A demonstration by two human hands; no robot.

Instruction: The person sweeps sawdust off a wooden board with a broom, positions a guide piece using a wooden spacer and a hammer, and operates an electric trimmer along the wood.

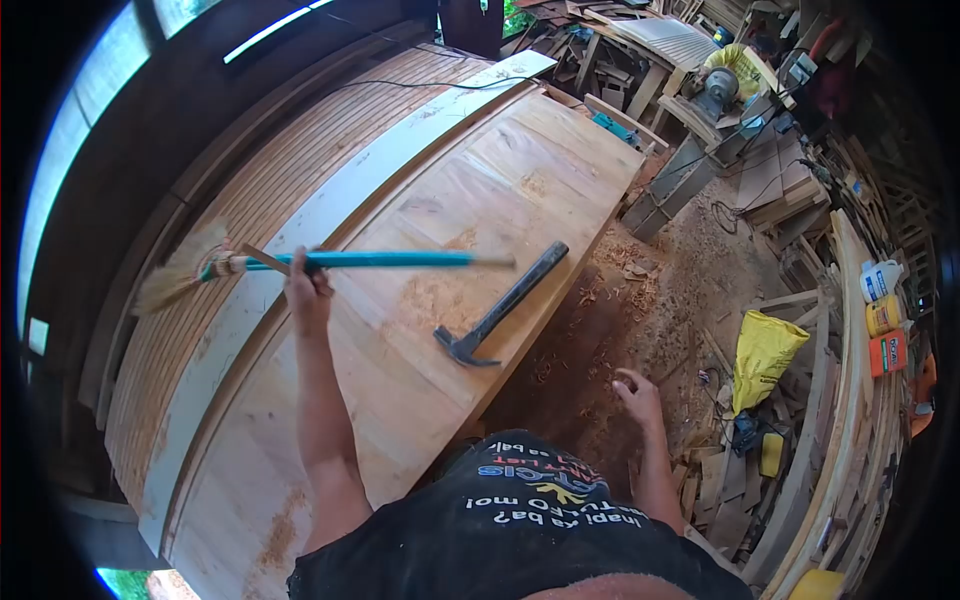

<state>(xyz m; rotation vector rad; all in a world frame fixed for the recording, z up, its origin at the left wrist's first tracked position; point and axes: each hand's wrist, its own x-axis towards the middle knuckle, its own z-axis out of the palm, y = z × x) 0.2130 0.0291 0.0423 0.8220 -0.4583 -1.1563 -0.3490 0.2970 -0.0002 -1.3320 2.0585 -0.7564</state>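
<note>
My left hand (pixel 308 282) is closed around a broom with a teal handle (pixel 400 259), held over the wooden panel (pixel 380 370). The broom's straw bristles (pixel 185 270) point left, above the slatted boards. A thin brown strip (pixel 265 258) also crosses at my left hand; its kind is unclear. On the panel, right of that hand, lies a claw hammer (pixel 505 305) with a dark handle. My right hand (pixel 637 397) hangs beside the panel over the floor, fingers loosely bent and apart, with nothing in it.
A long pale board (pixel 350 200) lies along the panel, beside slatted boards (pixel 290 160). Wood shavings (pixel 600 290) litter the floor. On the right are a yellow sack (pixel 765 360), scrap wood (pixel 735 480), several containers (pixel 882 315) and a machine (pixel 720 88). A cable (pixel 400 84) crosses the boards.
</note>
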